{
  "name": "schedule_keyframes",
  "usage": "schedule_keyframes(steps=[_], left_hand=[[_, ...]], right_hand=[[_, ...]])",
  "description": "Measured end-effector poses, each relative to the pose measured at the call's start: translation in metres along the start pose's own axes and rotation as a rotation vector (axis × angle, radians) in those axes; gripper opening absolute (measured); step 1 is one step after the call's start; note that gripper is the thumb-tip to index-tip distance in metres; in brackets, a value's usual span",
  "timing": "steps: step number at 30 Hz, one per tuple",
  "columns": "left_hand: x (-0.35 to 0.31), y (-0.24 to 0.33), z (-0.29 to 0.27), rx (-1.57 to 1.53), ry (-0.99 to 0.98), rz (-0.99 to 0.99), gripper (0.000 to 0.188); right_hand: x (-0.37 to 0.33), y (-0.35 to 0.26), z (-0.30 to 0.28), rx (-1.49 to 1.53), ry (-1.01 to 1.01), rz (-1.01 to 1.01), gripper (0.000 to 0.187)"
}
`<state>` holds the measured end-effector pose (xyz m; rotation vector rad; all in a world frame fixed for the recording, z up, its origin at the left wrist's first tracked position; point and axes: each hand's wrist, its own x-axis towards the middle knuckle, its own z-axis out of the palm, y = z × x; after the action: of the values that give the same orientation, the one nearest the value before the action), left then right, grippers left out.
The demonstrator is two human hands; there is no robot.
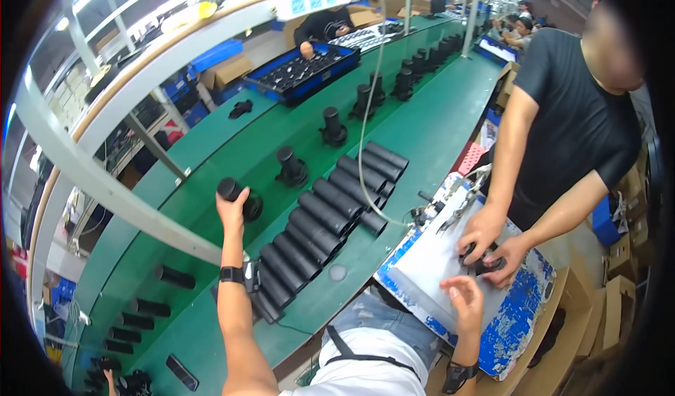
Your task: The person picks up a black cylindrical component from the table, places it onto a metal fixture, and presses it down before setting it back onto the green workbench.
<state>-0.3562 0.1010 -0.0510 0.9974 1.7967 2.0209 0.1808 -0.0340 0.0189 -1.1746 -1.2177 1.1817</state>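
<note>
Right hand [464,299] low in the frame, fingers spread and empty above grey tray [436,259]; left hand [232,210] at centre-left gripping black cylinder [228,188] by its near end on green conveyor [436,129]; best lifted squarely, clear of neighbouring black tubes [330,210].

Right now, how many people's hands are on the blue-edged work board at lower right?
3: the wearer's right hand hovers over the board; a co-worker's two hands press a small dark part.
</note>
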Motion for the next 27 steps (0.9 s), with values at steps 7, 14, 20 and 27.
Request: schedule_keyframes(steps=[7,14,20,27], left_hand=[[-0.015,-0.084,-0.002,0.42,0.327,-0.072,0.073],[-0.017,-0.052,0.012,0.591,0.158,0.168,0.071],[-0.035,0.013,0.037,0.777,0.186,0.507,0.051],[-0.129,0.083,0.1,0.434,-0.147,0.72,0.043]], right_hand=[[-0.022,0.053,-0.02,0.144,0.065,0.12,0.014],[-0.034,0.003,-0.026,0.352,0.075,0.027,0.025],[-0.019,0.059,-0.034,1.047,0.055,0.412,0.05],[-0.031,0.067,-0.03,1.168,0.122,0.469,0.056]])
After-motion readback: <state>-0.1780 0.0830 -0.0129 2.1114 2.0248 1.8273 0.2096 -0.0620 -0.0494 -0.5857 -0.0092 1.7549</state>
